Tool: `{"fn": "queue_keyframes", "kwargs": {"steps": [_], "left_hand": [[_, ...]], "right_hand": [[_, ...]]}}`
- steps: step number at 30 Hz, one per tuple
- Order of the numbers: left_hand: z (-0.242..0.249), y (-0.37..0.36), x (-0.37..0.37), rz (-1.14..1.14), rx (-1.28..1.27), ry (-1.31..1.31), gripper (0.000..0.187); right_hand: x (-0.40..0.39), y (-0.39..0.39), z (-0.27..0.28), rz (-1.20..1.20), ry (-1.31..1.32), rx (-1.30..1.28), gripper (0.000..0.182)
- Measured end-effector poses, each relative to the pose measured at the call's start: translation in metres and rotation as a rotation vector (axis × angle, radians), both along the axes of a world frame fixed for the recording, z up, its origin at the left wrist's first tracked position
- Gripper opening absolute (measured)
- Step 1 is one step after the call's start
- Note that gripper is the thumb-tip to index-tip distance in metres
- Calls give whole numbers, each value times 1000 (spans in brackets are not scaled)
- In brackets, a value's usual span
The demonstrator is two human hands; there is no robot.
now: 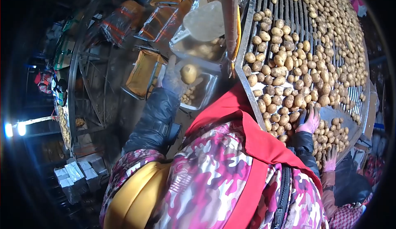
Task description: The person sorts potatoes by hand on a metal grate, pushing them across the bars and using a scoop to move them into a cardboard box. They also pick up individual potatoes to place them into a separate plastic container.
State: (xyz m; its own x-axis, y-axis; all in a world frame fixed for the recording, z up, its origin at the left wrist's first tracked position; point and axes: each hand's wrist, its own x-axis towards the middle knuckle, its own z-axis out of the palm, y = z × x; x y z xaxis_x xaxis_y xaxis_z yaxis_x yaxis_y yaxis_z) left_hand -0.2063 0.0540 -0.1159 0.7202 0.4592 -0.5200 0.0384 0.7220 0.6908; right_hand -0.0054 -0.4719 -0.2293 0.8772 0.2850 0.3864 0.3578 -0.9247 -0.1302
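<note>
My left hand (174, 79), blurred, is over the bins left of the sorting table. A potato (189, 74) lies between its thumb and fingers, which curve loosely around it. Below it is a clear-lined bin (209, 89) with small potatoes inside. My right hand (309, 121), pinkish with dark on some fingers, rests among the potatoes (288, 101) near the table's lower edge. Its fingers are apart, touching potatoes, and it grips none that I can see.
The slatted table (252, 20) carries many potatoes. A co-worker's hand (330, 161) reaches in at lower right. A scoop-like pale basin (204, 21) sits on a lined bin. A post (229, 18) rises beside the table. Orange crates (142, 73) stand left.
</note>
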Motion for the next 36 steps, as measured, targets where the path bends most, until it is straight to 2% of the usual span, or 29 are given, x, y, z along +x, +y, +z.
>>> {"fn": "queue_keyframes", "kwargs": {"steps": [2,5,8,10,12,13,14,16,17,19,21,22,24,26,27,28,30,32,34,36], "left_hand": [[-1,-2,4,-58,4,-13,62],[4,-18,6,-116,232,20,48],[-6,-14,-1,-353,683,114,40],[-29,-5,1,-395,956,-141,36],[-47,15,23,-330,770,-47,38],[-48,18,39,-290,691,-31,39],[-54,34,48,-351,825,4,41],[-71,67,61,-584,1534,110,47],[-71,75,65,-670,1768,127,51],[-22,34,80,-870,1283,229,56],[28,-30,92,-838,606,409,53],[28,-40,99,-788,395,528,49],[26,-95,115,-840,458,496,36],[9,-126,146,-999,1156,-26,41],[13,-143,175,-1049,1345,-14,46],[0,-150,200,-1012,1633,-140,56],[-17,-179,241,-925,1930,-118,66],[-27,-196,275,-1108,2041,-229,73],[-25,-217,281,-1350,2180,-295,65],[-29,-221,280,-1290,2280,-319,58]], "right_hand": [[0,0,0,-8,15,21,49],[3,0,-3,-15,29,11,49],[4,3,3,-17,23,-20,45],[5,1,0,-16,-53,-14,44],[2,6,16,-59,83,-13,48],[-2,8,9,-94,37,23,48],[-4,9,13,-95,88,85,49],[-7,13,23,-92,123,123,49],[-8,13,24,-103,127,119,49],[-8,13,24,-112,138,115,49],[-8,14,27,-118,145,119,49],[-8,15,27,-121,149,122,49],[-8,16,25,-117,133,136,49],[-5,16,24,-115,116,134,50],[-5,19,24,-119,108,127,50],[-6,17,25,-131,99,111,50],[-7,17,32,-142,167,156,50],[-10,15,32,-111,145,200,50],[-4,8,47,-99,184,234,46],[11,0,57,-145,208,311,42]]}}
